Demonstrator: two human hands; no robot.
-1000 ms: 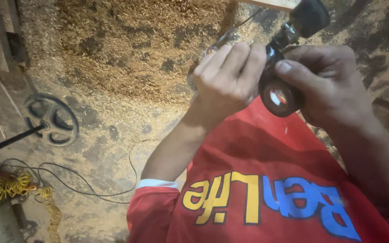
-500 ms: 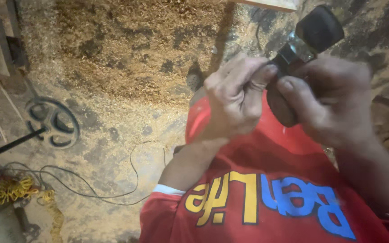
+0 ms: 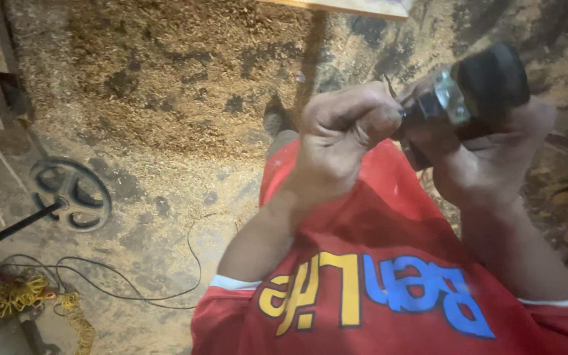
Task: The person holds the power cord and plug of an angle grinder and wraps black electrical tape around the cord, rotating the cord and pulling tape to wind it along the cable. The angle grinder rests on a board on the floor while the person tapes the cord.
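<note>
A black power tool (image 3: pixel 488 85) with a shiny metal part sits up high on the right side, held in front of the person's chest. The right hand (image 3: pixel 494 158) is wrapped around it from below, fingers closed tight on the tool. The left hand (image 3: pixel 343 135) is curled into a fist just beside the tool, pinching at its front end where a thin bit of metal pokes out. Both arms come out of a red shirt (image 3: pixel 389 289) with white cuffs. Far below is a floor covered in sawdust (image 3: pixel 165 85). On the left lie a round black wheel (image 3: pixel 71 194), a thin black wire (image 3: pixel 133 283) and a yellow cord (image 3: pixel 14 296).
</note>
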